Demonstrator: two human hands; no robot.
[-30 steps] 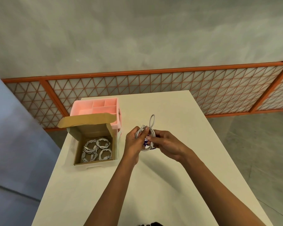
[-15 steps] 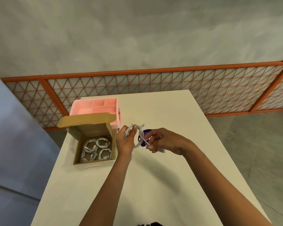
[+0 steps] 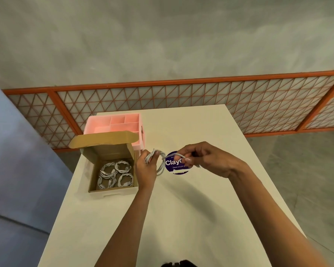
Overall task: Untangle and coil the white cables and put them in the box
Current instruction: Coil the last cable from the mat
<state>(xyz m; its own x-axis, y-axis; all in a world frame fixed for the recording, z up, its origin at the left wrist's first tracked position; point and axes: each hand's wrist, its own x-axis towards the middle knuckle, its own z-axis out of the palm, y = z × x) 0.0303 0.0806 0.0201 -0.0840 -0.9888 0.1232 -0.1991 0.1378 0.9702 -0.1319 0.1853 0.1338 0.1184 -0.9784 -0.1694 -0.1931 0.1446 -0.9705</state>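
Note:
A coiled white cable (image 3: 161, 164) hangs just above the table beside the cardboard box (image 3: 92, 175). My left hand (image 3: 146, 169) grips the coil at its top, fingers curled round the bundled loops. My right hand (image 3: 202, 159) pinches the loose end of the same cable between thumb and fingers, drawn out to the right of the coil. The open box stands at the table's left edge, flap raised at the back, with several coiled white cables (image 3: 115, 175) lying inside it.
A pink compartment tray (image 3: 96, 125) stands directly behind the box. A round purple sticker (image 3: 174, 162) lies on the white table (image 3: 191, 218) under my hands. An orange lattice fence (image 3: 201, 97) runs behind the table; the floor drops away on both sides.
Both hands have carried the cable leftward toward the box. My right hand has pulled the cable's free end out to the right, uncovering the purple sticker.

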